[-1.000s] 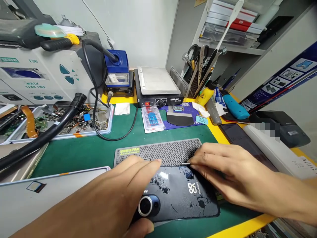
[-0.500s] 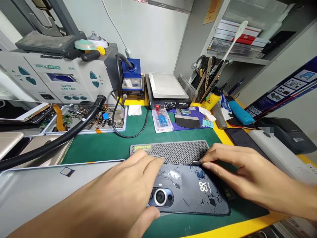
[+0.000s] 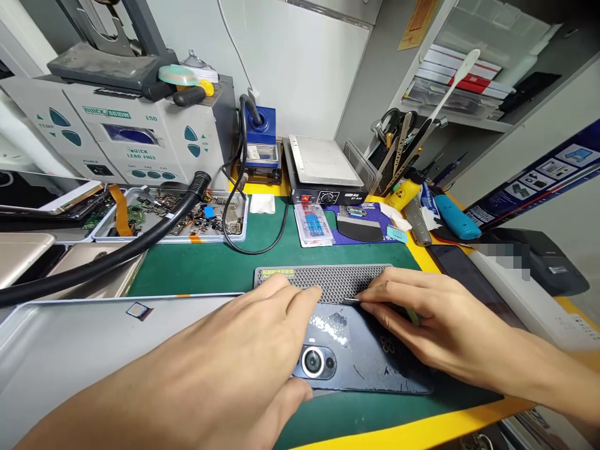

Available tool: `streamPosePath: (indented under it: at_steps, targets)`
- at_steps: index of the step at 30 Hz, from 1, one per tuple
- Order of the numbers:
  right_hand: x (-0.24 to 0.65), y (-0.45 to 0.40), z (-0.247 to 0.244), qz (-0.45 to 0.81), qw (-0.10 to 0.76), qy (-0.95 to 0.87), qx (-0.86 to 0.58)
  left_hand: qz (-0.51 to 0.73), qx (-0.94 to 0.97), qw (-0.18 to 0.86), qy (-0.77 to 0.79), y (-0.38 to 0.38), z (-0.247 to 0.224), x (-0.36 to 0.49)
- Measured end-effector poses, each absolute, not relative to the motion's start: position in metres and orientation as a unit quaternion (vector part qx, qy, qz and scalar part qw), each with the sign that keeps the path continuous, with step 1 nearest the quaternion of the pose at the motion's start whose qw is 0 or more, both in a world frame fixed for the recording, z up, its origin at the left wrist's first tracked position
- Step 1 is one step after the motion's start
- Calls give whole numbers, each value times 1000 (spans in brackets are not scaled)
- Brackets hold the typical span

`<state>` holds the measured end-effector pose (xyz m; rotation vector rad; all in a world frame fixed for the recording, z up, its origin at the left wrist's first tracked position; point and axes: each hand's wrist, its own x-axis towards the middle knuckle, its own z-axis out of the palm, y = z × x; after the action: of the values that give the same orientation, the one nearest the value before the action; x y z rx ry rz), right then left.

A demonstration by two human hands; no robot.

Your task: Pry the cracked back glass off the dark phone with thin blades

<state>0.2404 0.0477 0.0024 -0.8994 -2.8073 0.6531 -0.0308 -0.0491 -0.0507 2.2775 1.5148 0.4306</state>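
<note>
A dark blue phone (image 3: 360, 359) with a worn, flaking back and a round camera lies camera side up, partly on a grey honeycomb-textured pad (image 3: 337, 278). My left hand (image 3: 244, 350) grips the phone's left end, fingers over the far edge and thumb at the near edge. Between the thumb and fingers of my right hand (image 3: 422, 312) is a thin flat blade (image 3: 351, 301), its tip at the phone's far long edge. The right hand covers part of the phone's right end.
Left of the phone is a grey tray (image 3: 94, 356) holding a small card tray (image 3: 139, 310). Behind stand a hot-air station (image 3: 140, 134), a tray of circuit boards (image 3: 182, 234) and a heating plate (image 3: 328, 162). A yellow bottle (image 3: 405, 192) and phones lie to the right.
My right hand has moved left along the phone's far edge with the blade. The whole view has shifted a little. My left hand still grips the phone's left end.
</note>
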Motion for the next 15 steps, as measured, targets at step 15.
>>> streamPosePath:
  at_steps: [15]
  targets:
    - [243,51,2,160,74,-956,-234,100,867,-4,488,-54,-61,-29]
